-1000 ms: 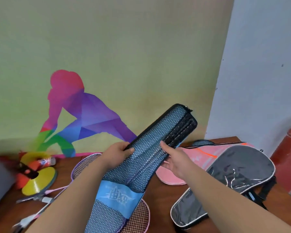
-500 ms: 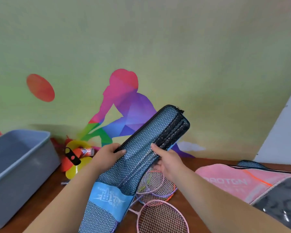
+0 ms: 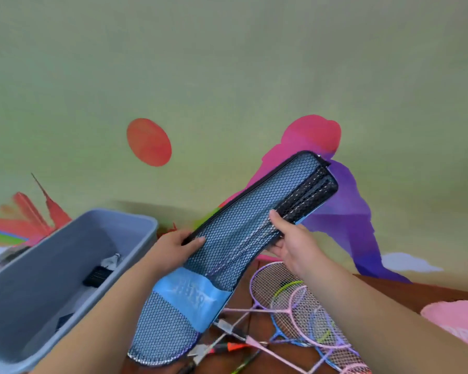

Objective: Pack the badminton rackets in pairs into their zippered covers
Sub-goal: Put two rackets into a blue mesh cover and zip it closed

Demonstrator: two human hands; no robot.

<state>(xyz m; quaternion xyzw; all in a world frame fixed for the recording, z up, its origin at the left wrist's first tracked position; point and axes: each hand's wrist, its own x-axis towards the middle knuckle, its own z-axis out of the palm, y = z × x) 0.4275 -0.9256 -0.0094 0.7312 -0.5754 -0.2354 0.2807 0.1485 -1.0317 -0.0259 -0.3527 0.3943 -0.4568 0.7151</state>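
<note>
I hold a blue mesh racket cover (image 3: 235, 238) with a light-blue band up in front of me, its narrow handle end pointing up and right. Dark racket handles show through the mesh near that end. My left hand (image 3: 177, 245) grips the cover's zipper edge on the left. My right hand (image 3: 291, 245) pinches its right edge, thumb on top. Beneath it, several loose rackets (image 3: 295, 314) with pink, purple and blue frames lie crossed on the brown table (image 3: 405, 288). A pink cover (image 3: 459, 322) lies at the right edge.
A large grey plastic bin (image 3: 52, 279) stands on the left, holding a shuttlecock (image 3: 112, 260) and small dark items. A painted green wall rises right behind the table.
The view has swung left: the grey bin now fills the lower left and the pink cover has slid to the right edge. Both hands keep the same grip on the mesh cover.
</note>
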